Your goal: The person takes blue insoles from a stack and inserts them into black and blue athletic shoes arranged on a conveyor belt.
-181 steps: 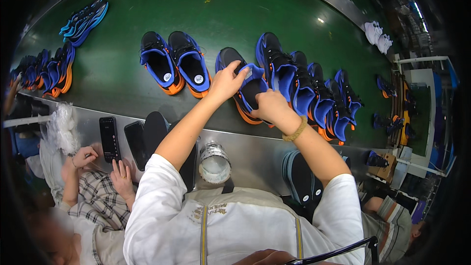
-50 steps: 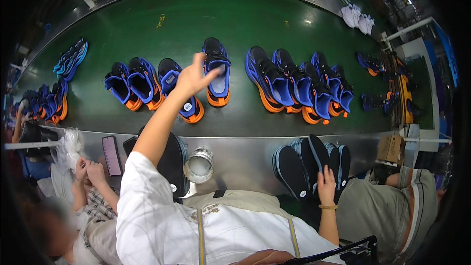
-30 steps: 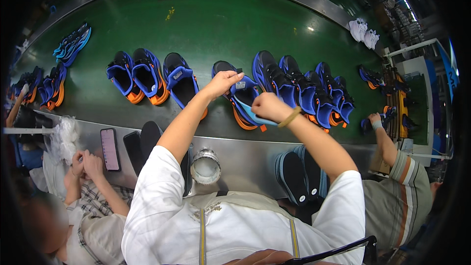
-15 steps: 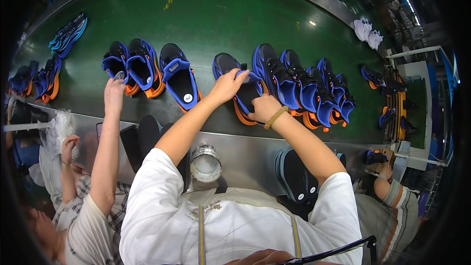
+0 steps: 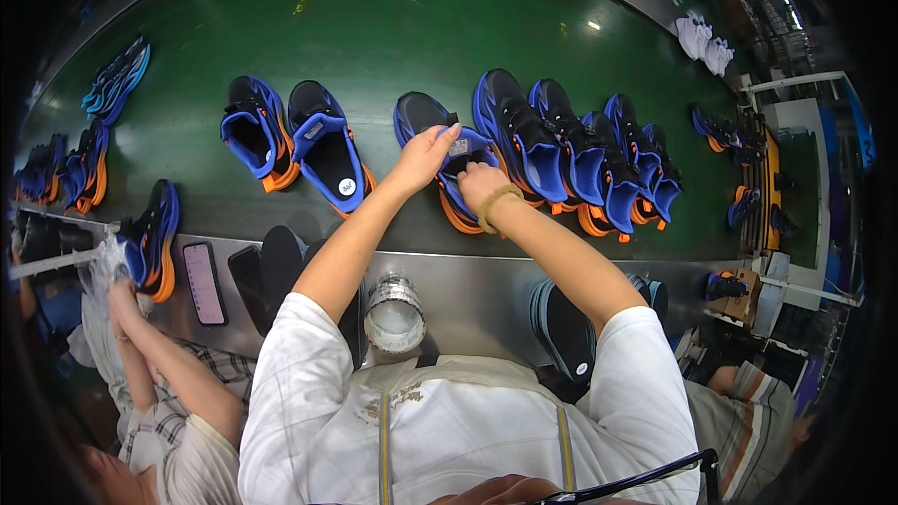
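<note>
A black and blue sneaker (image 5: 421, 117) with an orange sole lies on the green belt in front of me, toe pointing away. My left hand (image 5: 426, 159) is closed on its tongue and collar edge, thumb stretched along it. Into the shoe's opening reaches my right hand (image 5: 485, 189), with a beaded band at the wrist; its fingertips are hidden inside. To the left stand two like sneakers, and in the nearer one (image 5: 327, 145) a black insole with a round white sticker shows. Close on the right is a row of several more sneakers (image 5: 524, 136).
A metal ledge (image 5: 458, 285) runs along my side of the belt. On it are a round tub (image 5: 394, 314) with whitish contents, stacked black insoles (image 5: 559, 323) and a phone (image 5: 204, 282). At left a co-worker's hand (image 5: 122, 304) holds a sneaker (image 5: 154, 243). White shoes (image 5: 703, 42) lie far right.
My right hand has moved from the heel edge further into the sneaker, while my left stays on the tongue. The co-worker at left has taken one sneaker off the belt.
</note>
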`<move>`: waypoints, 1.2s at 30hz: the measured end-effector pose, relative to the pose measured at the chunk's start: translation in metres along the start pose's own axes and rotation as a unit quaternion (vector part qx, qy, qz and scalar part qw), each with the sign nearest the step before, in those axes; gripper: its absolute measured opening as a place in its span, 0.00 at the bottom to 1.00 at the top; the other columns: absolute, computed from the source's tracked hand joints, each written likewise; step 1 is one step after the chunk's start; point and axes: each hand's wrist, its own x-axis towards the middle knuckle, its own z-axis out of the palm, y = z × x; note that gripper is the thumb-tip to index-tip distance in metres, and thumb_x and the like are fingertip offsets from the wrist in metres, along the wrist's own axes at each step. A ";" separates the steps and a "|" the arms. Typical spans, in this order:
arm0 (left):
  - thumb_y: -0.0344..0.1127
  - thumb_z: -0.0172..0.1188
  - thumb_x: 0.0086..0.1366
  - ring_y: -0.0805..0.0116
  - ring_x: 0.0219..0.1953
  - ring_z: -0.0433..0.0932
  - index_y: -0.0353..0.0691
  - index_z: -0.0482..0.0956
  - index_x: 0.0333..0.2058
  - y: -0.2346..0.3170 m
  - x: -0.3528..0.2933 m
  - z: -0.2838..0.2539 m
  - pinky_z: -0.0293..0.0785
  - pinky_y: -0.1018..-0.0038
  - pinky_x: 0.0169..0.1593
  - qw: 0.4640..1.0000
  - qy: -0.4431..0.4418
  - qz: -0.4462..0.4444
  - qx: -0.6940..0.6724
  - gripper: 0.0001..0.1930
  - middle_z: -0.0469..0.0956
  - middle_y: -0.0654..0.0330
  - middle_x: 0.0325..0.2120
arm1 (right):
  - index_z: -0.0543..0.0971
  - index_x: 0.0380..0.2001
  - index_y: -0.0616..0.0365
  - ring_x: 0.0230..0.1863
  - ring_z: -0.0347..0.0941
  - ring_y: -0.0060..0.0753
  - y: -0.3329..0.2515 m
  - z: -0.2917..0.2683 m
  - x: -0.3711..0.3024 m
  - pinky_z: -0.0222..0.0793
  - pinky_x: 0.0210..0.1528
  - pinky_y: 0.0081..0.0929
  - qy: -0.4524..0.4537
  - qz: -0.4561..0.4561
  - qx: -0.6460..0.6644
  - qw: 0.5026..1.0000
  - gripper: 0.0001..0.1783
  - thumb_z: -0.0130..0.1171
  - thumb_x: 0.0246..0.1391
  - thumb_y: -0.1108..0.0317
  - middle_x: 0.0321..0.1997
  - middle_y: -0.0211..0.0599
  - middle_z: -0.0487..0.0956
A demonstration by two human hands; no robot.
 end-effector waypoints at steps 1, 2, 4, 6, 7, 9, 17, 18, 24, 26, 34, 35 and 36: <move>0.51 0.44 0.61 0.76 0.25 0.65 0.32 0.71 0.32 0.001 0.000 0.001 0.63 0.79 0.31 1.000 0.012 0.014 0.005 0.23 0.70 0.61 0.20 | 0.74 0.34 0.59 0.42 0.68 0.39 -0.002 0.000 0.004 0.64 0.45 0.29 -0.005 0.021 0.007 1.000 0.13 0.42 0.48 0.68 0.40 0.42 0.73; 0.51 0.44 0.60 0.73 0.25 0.68 0.31 0.71 0.33 0.003 -0.001 0.003 0.65 0.77 0.32 0.999 0.024 0.029 0.010 0.23 0.71 0.58 0.19 | 0.74 0.35 0.59 0.43 0.68 0.39 -0.003 0.000 0.006 0.63 0.45 0.29 -0.033 0.021 0.000 0.999 0.14 0.42 0.49 0.67 0.41 0.42 0.72; 0.50 0.44 0.60 0.73 0.26 0.69 0.31 0.71 0.35 0.006 -0.005 -0.001 0.65 0.77 0.34 1.000 0.009 0.016 0.015 0.23 0.73 0.57 0.22 | 0.73 0.37 0.58 0.45 0.66 0.40 -0.006 -0.006 0.006 0.61 0.47 0.29 -0.089 0.020 -0.014 0.996 0.15 0.42 0.50 0.65 0.43 0.42 0.71; 0.49 0.44 0.60 0.73 0.27 0.69 0.31 0.71 0.36 0.005 -0.005 -0.004 0.65 0.78 0.34 1.000 0.000 0.012 0.010 0.22 0.73 0.58 0.22 | 0.73 0.40 0.55 0.49 0.63 0.41 -0.009 -0.017 0.003 0.60 0.48 0.28 -0.154 -0.020 -0.106 0.982 0.18 0.50 0.44 0.62 0.48 0.43 0.68; 0.49 0.45 0.60 0.73 0.26 0.68 0.31 0.71 0.35 0.003 -0.004 -0.004 0.65 0.77 0.33 1.000 -0.004 0.015 0.001 0.22 0.72 0.59 0.21 | 0.73 0.40 0.55 0.50 0.62 0.41 -0.011 -0.021 0.004 0.60 0.48 0.28 -0.179 -0.033 -0.141 0.973 0.22 0.56 0.38 0.61 0.49 0.42 0.67; 0.49 0.45 0.60 0.75 0.25 0.66 0.31 0.71 0.34 -0.001 -0.002 -0.005 0.64 0.78 0.32 1.000 -0.010 0.016 -0.009 0.22 0.70 0.61 0.19 | 0.74 0.39 0.55 0.51 0.60 0.41 -0.011 -0.015 0.009 0.59 0.49 0.28 -0.197 -0.043 -0.173 0.964 0.25 0.63 0.33 0.60 0.51 0.42 0.65; 0.47 0.50 0.58 0.72 0.27 0.70 0.31 0.73 0.32 0.012 -0.010 0.009 0.65 0.78 0.32 0.997 0.078 0.006 -0.025 0.20 0.72 0.60 0.21 | 0.69 0.45 0.59 0.55 0.58 0.43 0.006 0.001 0.033 0.54 0.54 0.33 -0.193 -0.109 -0.065 0.973 0.26 0.55 0.38 0.66 0.54 0.46 0.62; 0.47 0.50 0.57 0.67 0.29 0.73 0.31 0.73 0.32 0.021 -0.015 0.016 0.67 0.76 0.34 0.994 0.113 0.010 -0.008 0.20 0.75 0.55 0.24 | 0.67 0.47 0.60 0.54 0.59 0.43 0.012 0.015 0.030 0.53 0.55 0.34 -0.127 -0.098 -0.019 0.987 0.27 0.54 0.38 0.67 0.53 0.47 0.63; 0.43 0.54 0.53 0.54 0.23 0.70 0.32 0.69 0.36 0.005 -0.022 0.033 0.65 0.66 0.27 0.919 0.204 0.237 0.242 0.19 0.70 0.52 0.21 | 0.69 0.43 0.63 0.53 0.60 0.47 0.012 0.018 0.059 0.51 0.56 0.36 -0.076 -0.060 0.107 0.990 0.20 0.45 0.44 0.69 0.51 0.52 0.65; 0.42 0.55 0.53 0.56 0.22 0.69 0.30 0.68 0.36 0.001 -0.023 0.034 0.65 0.68 0.26 0.901 0.202 0.269 0.273 0.19 0.69 0.53 0.19 | 0.69 0.43 0.63 0.53 0.61 0.47 0.004 0.011 0.063 0.51 0.56 0.35 -0.114 -0.032 0.080 0.990 0.19 0.45 0.44 0.69 0.50 0.52 0.66; 0.41 0.57 0.51 0.58 0.23 0.69 0.33 0.69 0.36 -0.004 -0.025 0.018 0.64 0.69 0.28 0.854 0.198 0.314 0.365 0.19 0.70 0.55 0.21 | 0.71 0.41 0.63 0.51 0.62 0.47 -0.008 -0.016 0.061 0.52 0.55 0.34 -0.224 -0.026 0.017 0.974 0.18 0.43 0.46 0.68 0.49 0.53 0.67; 0.41 0.56 0.51 0.58 0.24 0.70 0.32 0.69 0.37 -0.003 -0.024 0.019 0.64 0.69 0.28 0.863 0.206 0.297 0.352 0.19 0.70 0.54 0.22 | 0.72 0.40 0.63 0.51 0.63 0.47 -0.007 -0.025 0.053 0.52 0.55 0.34 -0.239 -0.034 0.012 0.970 0.18 0.43 0.46 0.68 0.49 0.53 0.67; 0.42 0.55 0.52 0.57 0.24 0.70 0.32 0.69 0.37 -0.004 -0.023 0.020 0.64 0.69 0.29 0.873 0.212 0.279 0.338 0.19 0.71 0.54 0.22 | 0.72 0.40 0.63 0.51 0.63 0.46 -0.008 -0.034 0.043 0.52 0.55 0.34 -0.256 -0.049 0.006 0.965 0.18 0.43 0.46 0.68 0.49 0.53 0.67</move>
